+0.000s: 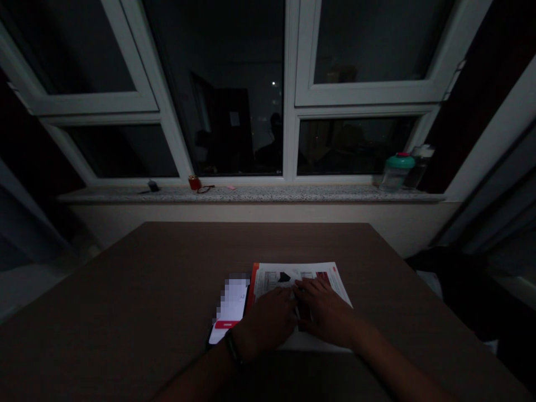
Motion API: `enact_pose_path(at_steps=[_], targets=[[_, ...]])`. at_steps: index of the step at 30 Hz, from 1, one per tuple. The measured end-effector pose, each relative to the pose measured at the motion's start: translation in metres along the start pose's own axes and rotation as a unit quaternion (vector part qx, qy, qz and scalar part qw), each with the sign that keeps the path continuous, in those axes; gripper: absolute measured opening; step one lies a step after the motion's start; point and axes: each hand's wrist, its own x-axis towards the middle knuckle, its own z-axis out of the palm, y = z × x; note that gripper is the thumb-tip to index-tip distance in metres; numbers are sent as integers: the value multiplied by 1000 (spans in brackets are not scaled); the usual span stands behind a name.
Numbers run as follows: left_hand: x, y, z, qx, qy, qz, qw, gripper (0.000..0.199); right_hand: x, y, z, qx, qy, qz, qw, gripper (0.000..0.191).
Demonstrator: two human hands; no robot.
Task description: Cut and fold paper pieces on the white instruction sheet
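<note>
A printed booklet with a red-orange left edge lies on the brown table, its white page showing text and small pictures. My left hand, with a dark band on the wrist, rests over the booklet's left and middle part, fingers pointing right. On the right half lies my right hand, its fingers stretched out and leaning left toward the left hand. The fingertips of both come close together near the page's middle. A dark patch shows between them; the dim light hides what it is. No held object is visible in either hand.
A lit phone lies left of the booklet on the table. Along the granite windowsill stand a small red jar, a small dark item and a bottle with a teal lid. Dark windows rise behind.
</note>
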Motion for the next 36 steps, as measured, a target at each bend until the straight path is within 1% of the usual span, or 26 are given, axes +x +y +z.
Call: enact_pose_path(at_steps=[3,6,9,16,26,36], targets=[[1,1,-2,5,1,-8,1000,30,1,-1,2,6,5,-8,1000,69],[2,3,-3,2,6,-28,1000,33,3,0,3,5,15,-7,1000,58],[3,4,-3,3,-1,-42,999,37,4,1,5,3,25,-3,1000,54],[3,3,-3,0,-14,-43,999,39,6,-2,8,-6,33,10,999,53],[1,0,-2,-4,-6,-37,999,41,5,-6,8,-18,49,20,998,51],[0,-2,-3,-7,-12,-18,1000,45,4,-8,5,-16,40,24,999,53]])
